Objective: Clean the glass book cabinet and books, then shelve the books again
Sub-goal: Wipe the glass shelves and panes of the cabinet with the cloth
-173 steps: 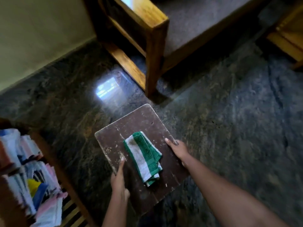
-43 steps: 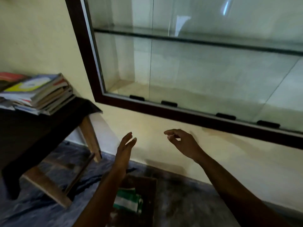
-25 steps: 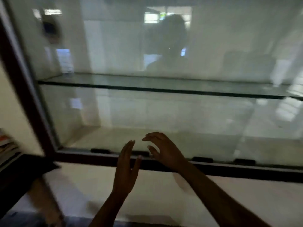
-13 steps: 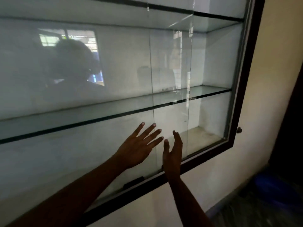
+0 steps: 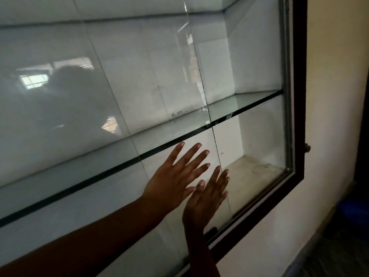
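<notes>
Head view: the left hand [image 5: 173, 182] and right hand [image 5: 205, 198] are noted side by side, fingers straight and spread, nothing held, laid against the lower front glass [image 5: 111, 208] of the wall-mounted cabinet [image 5: 299, 116].

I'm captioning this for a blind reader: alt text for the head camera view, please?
A left hand and right hand, both open, reach side by side toward the glass door of a dark-framed wall cabinet with a glass shelf; contact with the glass is unclear.

A cream wall [image 5: 331, 92] meets dark floor [image 5: 339, 262] beside a blue object [image 5: 352, 213].
</notes>
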